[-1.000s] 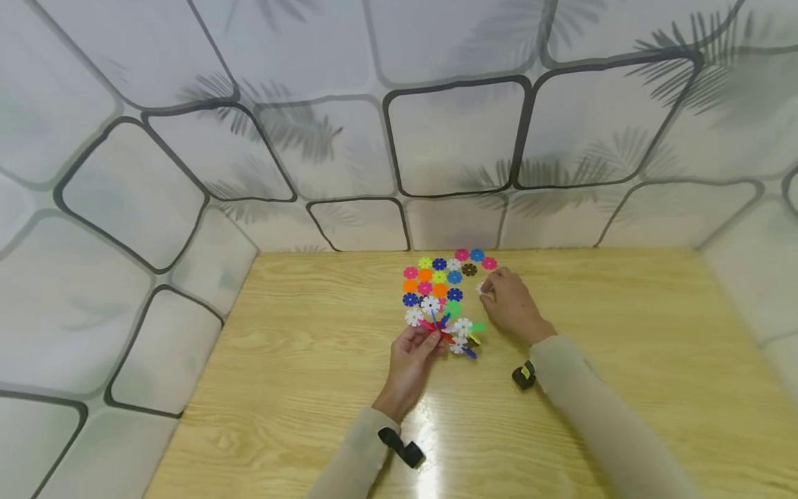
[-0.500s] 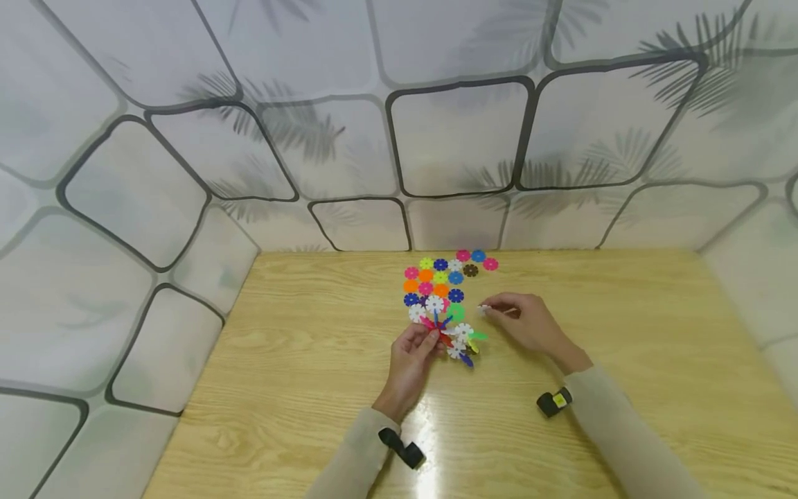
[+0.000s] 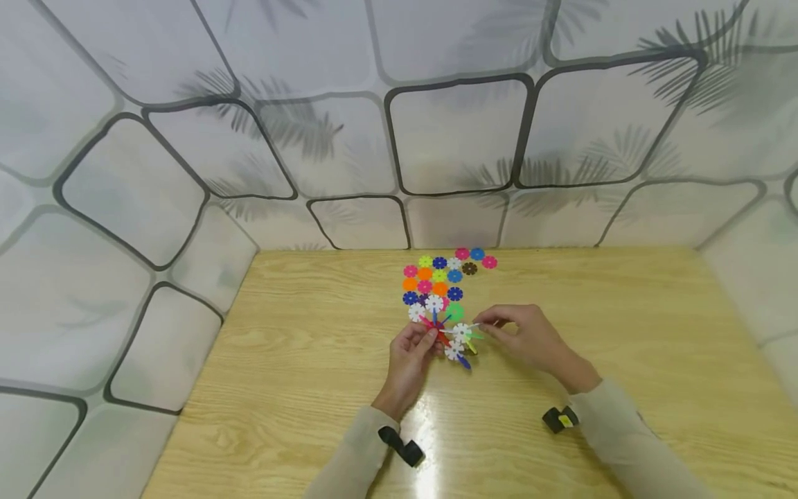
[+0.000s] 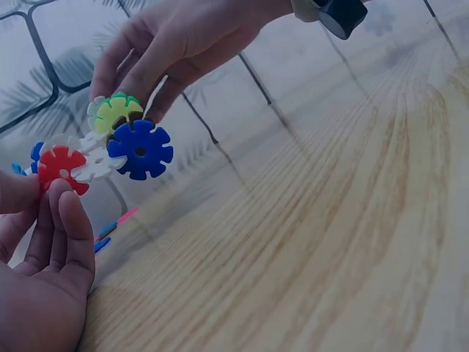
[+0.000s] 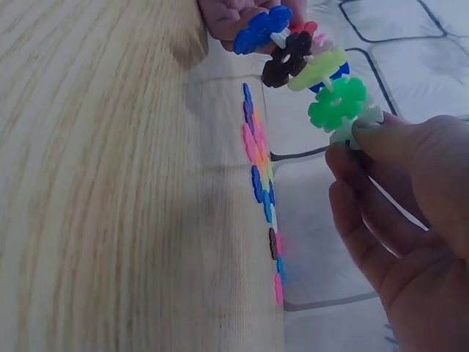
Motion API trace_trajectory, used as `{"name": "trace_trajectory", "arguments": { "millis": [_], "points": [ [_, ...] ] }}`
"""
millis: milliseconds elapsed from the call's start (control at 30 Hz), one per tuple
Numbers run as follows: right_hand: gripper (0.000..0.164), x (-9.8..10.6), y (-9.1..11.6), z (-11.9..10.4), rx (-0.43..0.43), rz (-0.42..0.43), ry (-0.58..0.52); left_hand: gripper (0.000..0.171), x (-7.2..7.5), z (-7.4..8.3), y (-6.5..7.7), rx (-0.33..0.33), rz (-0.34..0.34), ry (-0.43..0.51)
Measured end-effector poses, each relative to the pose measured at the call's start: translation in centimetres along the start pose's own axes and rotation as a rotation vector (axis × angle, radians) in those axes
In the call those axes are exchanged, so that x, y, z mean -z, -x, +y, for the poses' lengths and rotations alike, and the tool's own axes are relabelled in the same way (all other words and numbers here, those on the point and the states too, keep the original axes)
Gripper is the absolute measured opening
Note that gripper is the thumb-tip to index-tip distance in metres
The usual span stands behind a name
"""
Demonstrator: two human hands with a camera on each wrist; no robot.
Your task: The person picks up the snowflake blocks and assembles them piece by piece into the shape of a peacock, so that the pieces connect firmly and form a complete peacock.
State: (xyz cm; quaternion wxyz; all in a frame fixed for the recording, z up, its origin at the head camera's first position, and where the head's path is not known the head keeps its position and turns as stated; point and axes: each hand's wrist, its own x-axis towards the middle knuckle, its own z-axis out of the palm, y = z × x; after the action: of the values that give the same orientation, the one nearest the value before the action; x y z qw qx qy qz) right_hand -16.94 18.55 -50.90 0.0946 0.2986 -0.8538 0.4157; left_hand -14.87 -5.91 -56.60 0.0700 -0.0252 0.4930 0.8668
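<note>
My left hand (image 3: pixel 410 357) pinches a cluster of interlocking notched plastic discs between thumb and fingers, near its red disc (image 4: pixel 58 169). Several white discs, a dark blue disc (image 4: pixel 139 150), a brown disc (image 5: pixel 287 62) and a yellow-green disc (image 5: pixel 319 70) are joined in it at different angles. My right hand (image 3: pixel 530 336) pinches a white notched disc (image 5: pixel 343 135) between thumb and fingertips, at the cluster's right side. That white disc meets the green disc (image 5: pixel 337 104); whether their slots are engaged I cannot tell.
Loose discs in pink, orange, yellow, blue and other colours lie flat in rows behind the cluster, among them an orange disc (image 3: pixel 440 289) and a brown disc (image 3: pixel 470 268). They rest on a wooden table (image 3: pixel 299 360), with a patterned wall (image 3: pixel 455 138) behind its far edge.
My right hand has drawn a white disc from beside the loose discs toward me and brought it against the cluster's right side. The left hand stays nearly in place; the cluster has tilted slightly.
</note>
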Motion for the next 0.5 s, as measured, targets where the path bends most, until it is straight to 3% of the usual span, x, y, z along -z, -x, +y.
{"name": "trace_trajectory", "arguments": {
  "millis": [233,500],
  "points": [
    [0.026,-0.6,-0.3,-0.2,0.137,0.043,0.067,0.028,0.2,-0.2,-0.1,-0.015,0.009,0.004],
    [0.023,-1.8,0.4,0.0,0.121,0.075,0.103,0.028,0.4,-0.3,-0.2,-0.014,0.007,0.007]
  ]
}}
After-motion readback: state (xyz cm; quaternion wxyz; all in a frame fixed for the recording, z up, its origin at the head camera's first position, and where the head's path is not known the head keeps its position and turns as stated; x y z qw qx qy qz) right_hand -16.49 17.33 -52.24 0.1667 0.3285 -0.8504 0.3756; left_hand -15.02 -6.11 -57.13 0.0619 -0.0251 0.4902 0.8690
